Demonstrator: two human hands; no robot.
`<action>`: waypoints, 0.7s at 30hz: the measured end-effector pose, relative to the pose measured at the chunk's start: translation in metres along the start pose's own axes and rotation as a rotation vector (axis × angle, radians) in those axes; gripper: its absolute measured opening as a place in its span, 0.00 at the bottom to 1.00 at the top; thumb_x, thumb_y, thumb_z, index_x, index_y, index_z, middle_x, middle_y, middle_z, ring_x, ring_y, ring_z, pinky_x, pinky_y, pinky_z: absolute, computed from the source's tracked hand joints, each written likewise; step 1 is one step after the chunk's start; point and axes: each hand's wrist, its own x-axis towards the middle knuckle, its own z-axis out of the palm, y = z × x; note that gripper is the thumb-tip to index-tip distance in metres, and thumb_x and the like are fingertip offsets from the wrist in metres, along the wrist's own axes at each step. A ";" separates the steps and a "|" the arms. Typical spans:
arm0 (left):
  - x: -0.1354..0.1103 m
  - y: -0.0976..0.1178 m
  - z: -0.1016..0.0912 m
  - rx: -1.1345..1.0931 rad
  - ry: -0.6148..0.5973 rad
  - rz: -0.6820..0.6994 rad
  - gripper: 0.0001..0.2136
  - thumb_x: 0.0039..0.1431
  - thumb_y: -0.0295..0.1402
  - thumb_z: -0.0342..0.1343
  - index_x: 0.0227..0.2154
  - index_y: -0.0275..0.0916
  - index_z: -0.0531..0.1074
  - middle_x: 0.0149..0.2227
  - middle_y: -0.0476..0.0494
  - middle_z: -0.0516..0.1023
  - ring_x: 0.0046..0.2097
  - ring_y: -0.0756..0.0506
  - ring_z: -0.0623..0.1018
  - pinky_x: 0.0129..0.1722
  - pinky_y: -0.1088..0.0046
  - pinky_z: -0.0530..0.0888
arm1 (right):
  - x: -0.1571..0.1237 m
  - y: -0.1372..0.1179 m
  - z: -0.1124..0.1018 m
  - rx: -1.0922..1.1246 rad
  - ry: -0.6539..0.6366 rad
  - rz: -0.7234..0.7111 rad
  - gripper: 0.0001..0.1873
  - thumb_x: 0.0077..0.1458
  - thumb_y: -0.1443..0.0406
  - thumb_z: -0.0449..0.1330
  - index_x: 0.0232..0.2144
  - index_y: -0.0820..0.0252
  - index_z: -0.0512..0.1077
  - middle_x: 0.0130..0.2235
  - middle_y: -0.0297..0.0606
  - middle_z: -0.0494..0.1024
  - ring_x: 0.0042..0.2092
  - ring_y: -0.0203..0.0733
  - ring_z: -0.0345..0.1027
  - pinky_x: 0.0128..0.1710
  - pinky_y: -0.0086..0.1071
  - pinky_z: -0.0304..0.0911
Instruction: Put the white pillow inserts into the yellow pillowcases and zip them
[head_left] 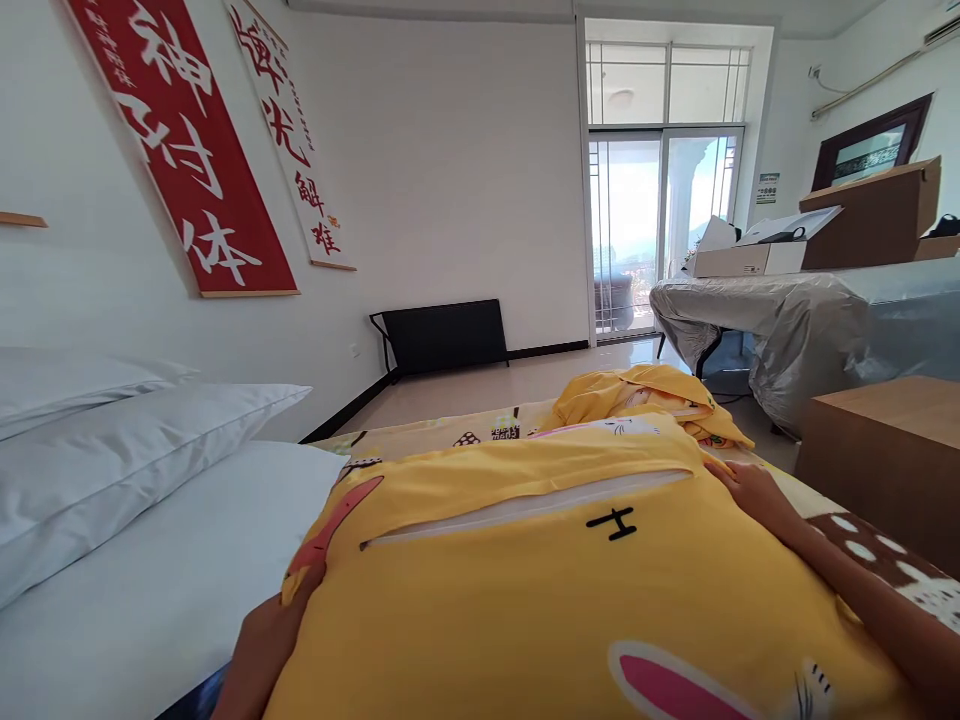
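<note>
A yellow pillowcase (480, 600) with a printed rabbit ear and a black letter H fills the lower middle of the head view. A long slit across its upper part shows the white pillow (517, 510) inside. At the left edge, my left hand (281, 610) grips the pillowcase near a pinkish-red printed shape, its fingers partly hidden by cloth. My right hand (754, 492) pinches the far right corner, arm stretched along the pillow's right side. Just beyond that corner lies a crumpled yellow cloth (637, 392).
White pillows (150, 450) and a white surface (150, 570) lie at left. Under the yellow things spreads a patterned bedsheet (862, 540). A brown box (885, 450) stands at right, near a plastic-covered table (757, 300) bearing cartons. A black folded panel (446, 338) leans by the wall.
</note>
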 end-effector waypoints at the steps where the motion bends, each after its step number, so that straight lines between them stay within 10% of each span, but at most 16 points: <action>1: 0.005 -0.012 0.008 0.024 -0.038 -0.008 0.22 0.50 0.52 0.47 0.14 0.40 0.69 0.17 0.45 0.75 0.24 0.38 0.77 0.21 0.65 0.71 | -0.002 0.007 0.010 -0.041 -0.061 -0.004 0.25 0.56 0.50 0.43 0.20 0.58 0.68 0.27 0.47 0.78 0.32 0.49 0.71 0.32 0.37 0.59; 7: 0.017 -0.033 0.012 0.255 -0.121 0.112 0.16 0.49 0.45 0.47 0.32 0.40 0.74 0.31 0.42 0.81 0.35 0.37 0.79 0.34 0.64 0.74 | -0.009 0.018 0.022 -0.276 -0.223 0.045 0.20 0.60 0.58 0.44 0.28 0.61 0.70 0.32 0.49 0.77 0.36 0.53 0.72 0.31 0.38 0.59; 12: -0.020 0.058 0.026 0.434 -0.288 0.631 0.22 0.55 0.41 0.44 0.50 0.39 0.68 0.56 0.41 0.69 0.57 0.41 0.69 0.54 0.65 0.67 | -0.004 -0.057 -0.006 -0.315 -0.014 -0.315 0.12 0.57 0.63 0.50 0.33 0.61 0.72 0.40 0.48 0.75 0.43 0.49 0.69 0.40 0.38 0.59; 17: -0.058 0.145 0.086 0.574 -0.471 0.777 0.22 0.53 0.28 0.45 0.53 0.37 0.65 0.54 0.37 0.71 0.54 0.40 0.71 0.54 0.60 0.66 | 0.000 -0.146 0.002 -0.227 -0.168 -0.650 0.12 0.55 0.66 0.51 0.39 0.59 0.71 0.40 0.43 0.77 0.42 0.46 0.69 0.43 0.37 0.58; 21: -0.060 0.157 0.111 0.535 -0.422 0.772 0.19 0.52 0.23 0.43 0.45 0.37 0.71 0.46 0.38 0.76 0.48 0.41 0.74 0.49 0.61 0.67 | 0.002 -0.159 0.016 -0.226 -0.213 -0.556 0.11 0.53 0.70 0.50 0.32 0.58 0.73 0.37 0.40 0.78 0.38 0.43 0.71 0.40 0.34 0.58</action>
